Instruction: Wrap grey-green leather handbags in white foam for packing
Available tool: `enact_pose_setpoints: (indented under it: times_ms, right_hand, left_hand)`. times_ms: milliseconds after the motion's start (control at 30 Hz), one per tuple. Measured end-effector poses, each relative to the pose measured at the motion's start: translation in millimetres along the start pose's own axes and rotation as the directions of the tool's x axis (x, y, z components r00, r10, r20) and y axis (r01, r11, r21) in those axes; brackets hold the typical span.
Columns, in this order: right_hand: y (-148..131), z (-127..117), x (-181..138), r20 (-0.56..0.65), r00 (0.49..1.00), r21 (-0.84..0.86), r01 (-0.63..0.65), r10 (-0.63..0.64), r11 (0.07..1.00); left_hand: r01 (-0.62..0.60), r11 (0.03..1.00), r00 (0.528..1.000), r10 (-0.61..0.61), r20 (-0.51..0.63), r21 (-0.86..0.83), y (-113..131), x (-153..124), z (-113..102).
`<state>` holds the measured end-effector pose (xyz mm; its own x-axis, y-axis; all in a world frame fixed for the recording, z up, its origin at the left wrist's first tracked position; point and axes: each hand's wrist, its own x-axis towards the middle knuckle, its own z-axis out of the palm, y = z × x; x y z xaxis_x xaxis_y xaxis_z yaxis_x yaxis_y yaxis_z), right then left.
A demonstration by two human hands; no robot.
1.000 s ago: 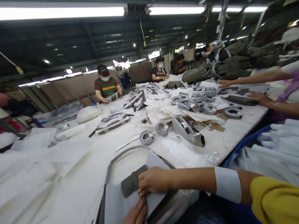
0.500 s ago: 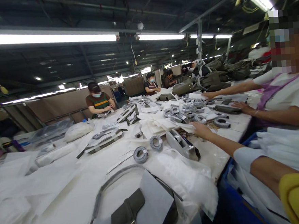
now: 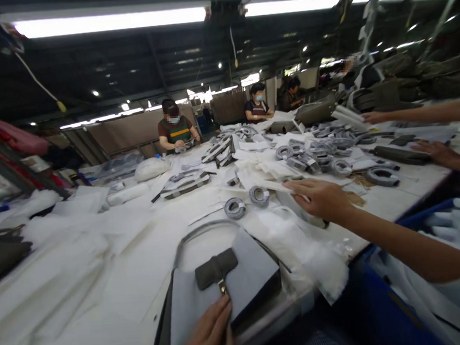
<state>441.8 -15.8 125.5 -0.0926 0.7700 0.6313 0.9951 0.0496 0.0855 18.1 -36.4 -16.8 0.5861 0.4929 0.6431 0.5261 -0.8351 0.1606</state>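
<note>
A dark olive handbag [image 3: 218,268] lies in front of me, its face covered by pale paper [image 3: 250,265] and its wrapped handle [image 3: 202,227] arching away from me. My left hand [image 3: 210,331] is at its lower front, with closed fingers at the small gold clasp [image 3: 222,287]; the hand is slightly blurred. Further right, my right hand [image 3: 320,200] pinches the edge of thin white paper sheets [image 3: 268,183] from a loose pile. Partly behind that hand is a grey tape dispenser [image 3: 301,209]. Two grey wrapped coils [image 3: 235,208] lie left of it.
Several more wrapped coils [image 3: 323,147] cover the table's far right. White sheets [image 3: 70,257] spread over the left side. A clear plastic bag [image 3: 310,251] hangs over the near edge, beside a blue bin [image 3: 384,303]. A co-worker's hands [image 3: 439,152] reach in from the right; another person [image 3: 175,129] works across.
My left hand has come into view at the handbag's clasp. My right hand has drawn nearer, with the paper sheets partly over the tape dispenser. The view has turned right.
</note>
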Motion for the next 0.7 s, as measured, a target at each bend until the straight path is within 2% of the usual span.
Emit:
enact_pose_setpoints:
  times_ms: [67, 133, 233, 300, 367, 467, 600, 700]
  right_hand:
    - [-58.0, -6.6, 3.2, -0.030, 0.981, 0.157, 0.196, -0.194, 0.968]
    - [-110.4, -6.4, 5.1, 0.011, 0.936, 0.320, 0.329, -0.351, 0.888]
    - [-168.8, 7.5, 0.5, 0.091, 0.844, 0.511, 0.415, -0.528, 0.753]
    - [-192.2, 22.3, -8.9, 0.126, 0.782, 0.579, 0.442, -0.611, 0.685]
    - [-203.9, 37.2, -20.5, 0.176, 0.727, 0.609, 0.449, -0.664, 0.654]
    - [-206.9, 52.9, -32.9, 0.294, 0.690, 0.619, 0.390, -0.662, 0.681]
    - [-205.0, 54.7, -33.7, 0.359, 0.669, 0.603, 0.366, -0.651, 0.709]
    - [-205.5, 52.4, -33.0, 0.361, 0.672, 0.591, 0.372, -0.647, 0.716]
  left_hand:
    - [0.032, 0.999, 0.997, -0.034, 0.067, 0.018, 9.4, 0.5, -9.2]
    - [0.086, 0.996, 0.989, -0.085, 0.120, -0.005, 16.5, 3.3, -15.8]
    - [0.130, 0.991, 0.979, -0.125, 0.161, -0.019, 23.0, 6.5, -20.6]
    - [0.147, 0.989, 0.976, -0.143, 0.163, -0.016, 26.1, 6.5, -22.1]
    - [0.161, 0.987, 0.976, -0.156, 0.152, -0.017, 27.2, 4.3, -21.4]
    - [0.112, 0.994, 0.986, -0.111, 0.122, 0.002, 21.2, -1.1, -14.1]
    - [0.005, 0.998, 0.998, -0.009, 0.063, 0.060, 10.8, -5.0, -5.0]
    - [0.021, 0.998, 0.997, -0.025, 0.078, 0.058, 12.3, -4.5, -7.2]
